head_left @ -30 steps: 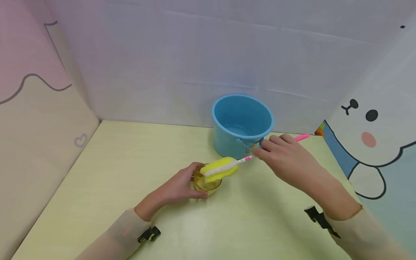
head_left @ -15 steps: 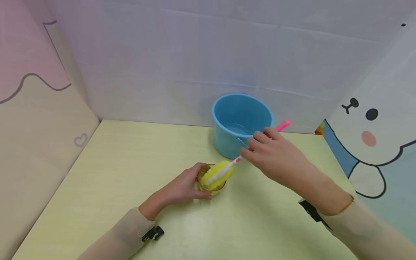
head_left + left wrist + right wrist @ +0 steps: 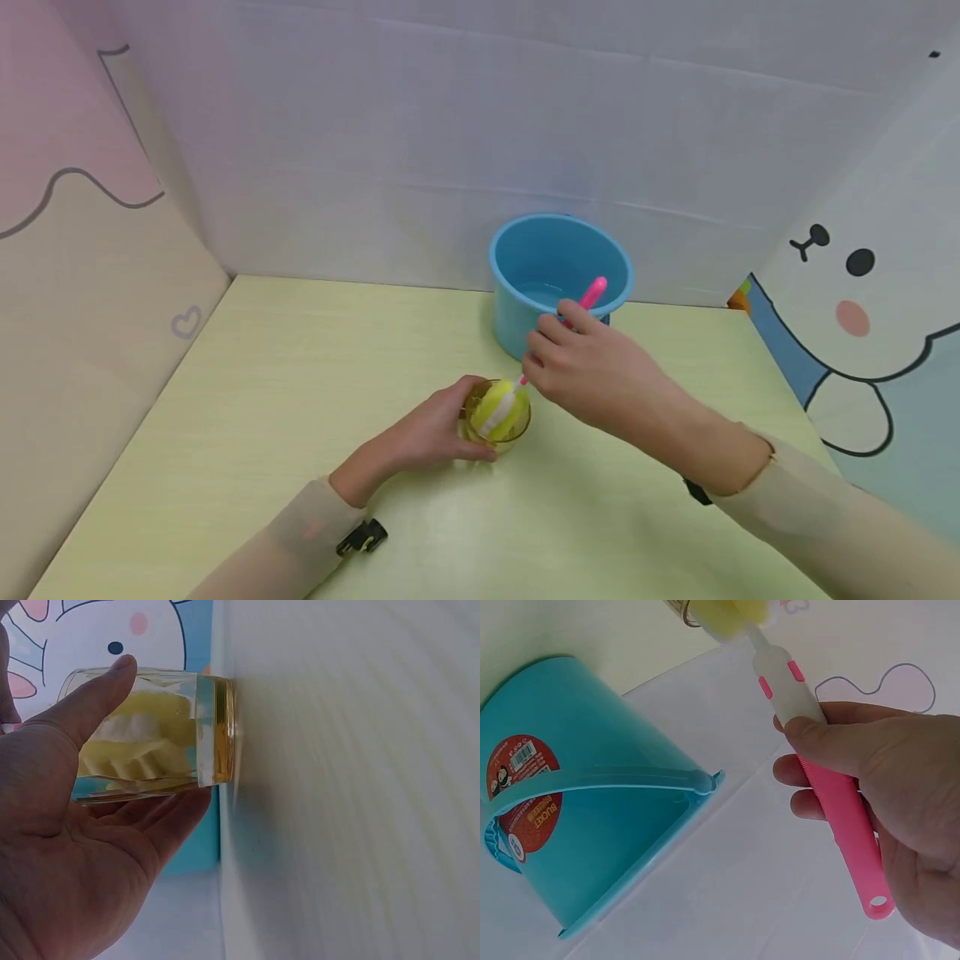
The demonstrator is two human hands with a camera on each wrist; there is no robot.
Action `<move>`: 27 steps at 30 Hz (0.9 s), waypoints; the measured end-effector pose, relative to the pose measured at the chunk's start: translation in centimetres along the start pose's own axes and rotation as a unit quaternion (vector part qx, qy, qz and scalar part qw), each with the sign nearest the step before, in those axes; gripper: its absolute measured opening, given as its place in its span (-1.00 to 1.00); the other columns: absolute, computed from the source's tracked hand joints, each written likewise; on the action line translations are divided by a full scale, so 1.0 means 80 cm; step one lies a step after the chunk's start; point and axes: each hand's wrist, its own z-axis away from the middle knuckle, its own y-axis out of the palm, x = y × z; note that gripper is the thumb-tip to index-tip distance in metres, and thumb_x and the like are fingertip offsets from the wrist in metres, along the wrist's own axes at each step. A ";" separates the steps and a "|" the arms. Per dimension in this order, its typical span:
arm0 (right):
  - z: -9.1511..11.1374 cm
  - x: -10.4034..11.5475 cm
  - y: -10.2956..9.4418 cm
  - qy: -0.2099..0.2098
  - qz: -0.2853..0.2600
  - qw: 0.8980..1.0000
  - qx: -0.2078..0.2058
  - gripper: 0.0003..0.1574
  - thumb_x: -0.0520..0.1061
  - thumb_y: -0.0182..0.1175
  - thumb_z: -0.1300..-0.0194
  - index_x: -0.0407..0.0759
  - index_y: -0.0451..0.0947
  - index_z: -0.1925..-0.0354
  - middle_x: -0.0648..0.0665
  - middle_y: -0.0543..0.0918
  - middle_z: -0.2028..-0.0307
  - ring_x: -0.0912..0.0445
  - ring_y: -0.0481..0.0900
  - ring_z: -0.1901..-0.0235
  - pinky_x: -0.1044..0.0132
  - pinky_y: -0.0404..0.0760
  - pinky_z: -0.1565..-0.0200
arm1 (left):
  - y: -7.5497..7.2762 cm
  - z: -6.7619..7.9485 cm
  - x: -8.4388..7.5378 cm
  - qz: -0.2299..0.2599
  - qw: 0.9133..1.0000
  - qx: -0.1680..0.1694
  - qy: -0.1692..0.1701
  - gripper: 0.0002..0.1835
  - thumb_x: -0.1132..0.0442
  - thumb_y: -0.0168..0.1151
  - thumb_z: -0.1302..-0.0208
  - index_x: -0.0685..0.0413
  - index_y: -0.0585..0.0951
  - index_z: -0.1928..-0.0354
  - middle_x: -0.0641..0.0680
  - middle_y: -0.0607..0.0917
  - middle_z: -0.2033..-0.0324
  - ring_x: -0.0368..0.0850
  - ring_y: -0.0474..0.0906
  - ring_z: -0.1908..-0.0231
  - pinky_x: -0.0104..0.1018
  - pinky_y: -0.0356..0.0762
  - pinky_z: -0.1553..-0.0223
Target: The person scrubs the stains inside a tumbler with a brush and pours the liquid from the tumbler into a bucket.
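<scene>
My left hand [image 3: 438, 425] grips a clear amber-tinted glass cup [image 3: 517, 437] around its side, thumb on the near side and fingers behind. In the left wrist view the glass [image 3: 214, 727] is upright, its thick base right at the tabletop. My right hand [image 3: 581, 358] holds a sponge cup brush by its pink and white handle [image 3: 832, 795], thumb along one side and fingers curled on the other. The yellow and white sponge head [image 3: 498, 412] is down inside the glass, its shape showing through the wall [image 3: 142, 735].
A blue bucket [image 3: 513, 321] with a handle and a red label [image 3: 536, 799] stands just behind the hands, near the back wall [image 3: 360, 150]. Pale yellow tabletop [image 3: 315, 358] spreads around. Printed cloth walls [image 3: 855, 333] close in both sides.
My right hand has moved left and tilted the brush steeper, and its sponge head has gone from above the rim into the glass. The left hand and glass have shifted slightly right.
</scene>
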 end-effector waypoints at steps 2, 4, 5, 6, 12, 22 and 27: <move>-0.005 0.004 -0.001 -0.006 0.007 1.000 0.002 -0.64 -0.04 0.65 -0.14 -0.16 0.74 0.19 -0.14 0.64 0.32 -0.07 0.50 0.19 0.08 0.42 -0.04 | 0.001 0.000 -0.001 0.003 1.000 0.002 0.001 0.00 0.08 0.73 -0.08 0.13 0.34 -0.47 -0.01 0.61 -0.17 -0.15 0.56 -0.11 -0.13 0.55 -0.23; -0.009 0.007 -0.001 -0.015 0.016 1.000 0.006 -0.66 -0.04 0.65 -0.14 -0.13 0.75 0.20 -0.13 0.65 0.32 -0.08 0.51 0.19 0.08 0.43 -0.05 | 0.001 0.000 -0.002 0.003 1.000 0.002 0.002 -0.01 0.08 0.73 -0.08 0.12 0.34 -0.47 -0.02 0.61 -0.15 -0.16 0.57 -0.08 -0.14 0.57 -0.20; -0.011 0.008 -0.002 -0.019 0.020 1.000 0.009 -0.65 -0.02 0.65 -0.13 -0.12 0.76 0.19 -0.13 0.66 0.31 -0.08 0.51 0.18 0.09 0.43 -0.05 | 0.001 0.000 -0.002 0.002 1.000 0.003 0.003 -0.01 0.08 0.72 -0.09 0.12 0.34 -0.47 -0.02 0.61 -0.14 -0.16 0.57 -0.07 -0.14 0.57 -0.19; -0.013 0.009 -0.002 -0.022 0.023 0.999 0.012 -0.64 -0.01 0.66 -0.12 -0.11 0.77 0.18 -0.13 0.66 0.30 -0.07 0.52 0.18 0.09 0.43 -0.06 | 0.001 0.000 -0.003 0.002 1.000 0.003 0.004 -0.02 0.09 0.72 -0.09 0.12 0.34 -0.47 -0.03 0.61 -0.14 -0.16 0.57 -0.07 -0.14 0.58 -0.19; -0.019 0.011 -0.004 -0.048 0.029 0.998 0.029 -0.52 0.01 0.67 -0.11 -0.08 0.72 0.06 -0.11 0.75 0.20 -0.07 0.58 0.13 0.11 0.47 -0.06 | 0.001 0.001 -0.004 0.001 1.000 0.005 0.009 -0.02 0.11 0.72 -0.10 0.10 0.33 -0.48 -0.03 0.61 -0.17 -0.17 0.57 -0.08 -0.15 0.59 -0.18; -0.023 0.009 -0.003 -0.041 0.028 0.998 0.044 -0.59 0.01 0.67 -0.10 -0.06 0.74 0.15 -0.11 0.74 0.25 -0.08 0.58 0.15 0.09 0.46 -0.05 | -0.001 0.002 -0.003 0.009 1.000 0.012 0.006 -0.02 0.06 0.69 -0.12 0.10 0.32 -0.50 -0.04 0.60 -0.17 -0.17 0.57 -0.09 -0.15 0.57 -0.20; -0.022 0.008 -0.003 -0.031 0.025 0.998 0.044 -0.69 -0.04 0.64 -0.14 -0.07 0.73 0.23 -0.09 0.69 0.34 -0.06 0.55 0.21 0.11 0.43 -0.01 | -0.002 0.002 -0.004 0.006 1.000 0.014 0.006 -0.04 0.06 0.67 -0.16 0.12 0.33 -0.50 -0.03 0.60 -0.18 -0.16 0.57 -0.12 -0.14 0.56 -0.23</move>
